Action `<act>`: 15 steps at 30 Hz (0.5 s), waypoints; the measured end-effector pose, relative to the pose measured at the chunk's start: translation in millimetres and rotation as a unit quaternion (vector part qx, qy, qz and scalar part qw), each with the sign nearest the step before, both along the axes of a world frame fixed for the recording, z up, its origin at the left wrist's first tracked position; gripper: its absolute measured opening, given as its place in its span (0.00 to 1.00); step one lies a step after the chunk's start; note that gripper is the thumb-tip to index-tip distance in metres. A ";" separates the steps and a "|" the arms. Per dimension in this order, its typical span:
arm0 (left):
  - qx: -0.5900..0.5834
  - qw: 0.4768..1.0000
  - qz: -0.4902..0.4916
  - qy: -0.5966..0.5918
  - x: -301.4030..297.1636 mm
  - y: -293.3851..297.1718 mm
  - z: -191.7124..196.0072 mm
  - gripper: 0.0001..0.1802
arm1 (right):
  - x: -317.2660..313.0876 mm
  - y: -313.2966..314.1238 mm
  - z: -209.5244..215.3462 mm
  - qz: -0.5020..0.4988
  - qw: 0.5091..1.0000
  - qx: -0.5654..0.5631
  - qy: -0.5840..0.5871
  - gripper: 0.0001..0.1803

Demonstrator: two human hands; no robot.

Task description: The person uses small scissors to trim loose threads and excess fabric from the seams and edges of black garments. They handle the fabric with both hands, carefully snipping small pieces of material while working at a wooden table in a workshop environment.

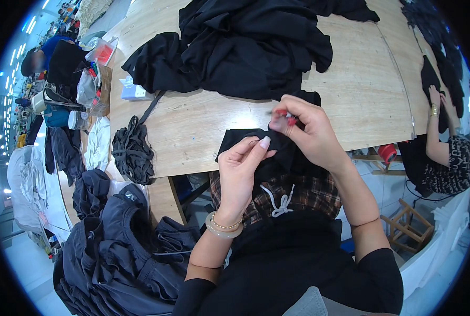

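Observation:
Over the table's near edge, my left hand (240, 171) pinches the edge of a small black fabric piece (228, 140) between thumb and fingers. My right hand (316, 134), just above and to the right, is closed round a small red-handled tool (291, 120). Motion blurs its tip, so its exact kind is hidden. The black fabric lies partly on the table and drops towards my lap. A bracelet and a bangle circle my left wrist.
A large heap of black cloth (245, 52) covers the far tabletop (361, 79). At left lie a bundle of black strips (133, 151), a small box (135, 90) and dark garments (124, 247). A person's arm (439, 129) works on dark cloth at right, near a wooden stool (409, 226).

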State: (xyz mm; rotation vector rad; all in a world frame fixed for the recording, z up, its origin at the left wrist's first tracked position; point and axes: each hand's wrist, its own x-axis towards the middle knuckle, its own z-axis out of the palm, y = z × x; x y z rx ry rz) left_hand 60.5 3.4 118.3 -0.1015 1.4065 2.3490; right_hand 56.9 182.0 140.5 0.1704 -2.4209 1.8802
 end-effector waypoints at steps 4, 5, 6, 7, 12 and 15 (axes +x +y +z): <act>-0.005 1.000 0.004 -0.027 -1.0 -2.5 -0.3 0.04 | -3.9 -0.9 -7.0 -0.109 0.993 -0.025 0.030 0.08; 0.011 0.999 0.000 -0.042 -2.3 -4.6 -2.9 0.04 | -3.0 2.4 -4.9 -0.111 0.993 -0.042 0.014 0.09; 0.027 0.998 -0.004 -0.057 -3.4 -6.3 -4.2 0.04 | -1.2 4.1 -1.9 -0.104 0.993 -0.044 0.013 0.09; 0.035 0.997 -0.003 -0.070 -4.3 -6.9 -3.5 0.04 | 2.0 5.1 1.2 -0.098 0.994 -0.046 0.013 0.09; 0.025 0.997 -0.001 -0.068 -8.3 -7.1 -1.0 0.05 | 4.4 26.4 0.0 -0.018 0.991 0.102 0.084 0.15; 0.013 0.999 -0.008 -0.046 -9.8 -8.9 -2.8 0.05 | 1.1 33.8 2.2 -0.009 0.976 0.181 0.119 0.18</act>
